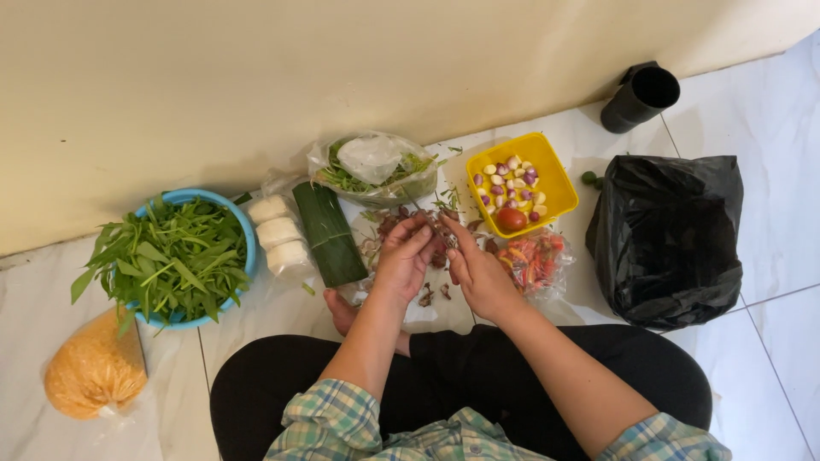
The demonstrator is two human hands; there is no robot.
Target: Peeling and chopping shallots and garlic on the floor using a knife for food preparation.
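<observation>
Checked cotton sleeves frame a person sitting cross-legged on a white tiled floor [786, 358], both hands working over a scatter of shallots [427, 248] and their papery red skins. The left hand [401, 256] has its fingers curled shut around a small shallot, and the fingers of the right hand [478, 273] pinch at it from the other side; the bulb is almost wholly hidden between them, just in front of the person's bare foot [342, 312], so which way its long axis and tip point cannot be told. Peeling looks partly done, judging by the lie of things: a yellow tub [559, 183] beyond the hands already holds a layer of peeled shallots and garlic cloves with a tomato, while unpeeled bulbs and loose skins remain on the floor under the hands. Beside the right hand lies a clear bag of red chillies [534, 260]. Left of the hands a banana-leaf parcel [329, 235] lies with its long axis running away from the person, next to three white blocks [278, 235]. Farther off stand a blue bowl of leafy greens [243, 222], a bag of greens [376, 166], a black plastic bag [666, 239] and, by the wall, a dark cup [641, 98]. An orange-filled bag [94, 371] lies at far left.
</observation>
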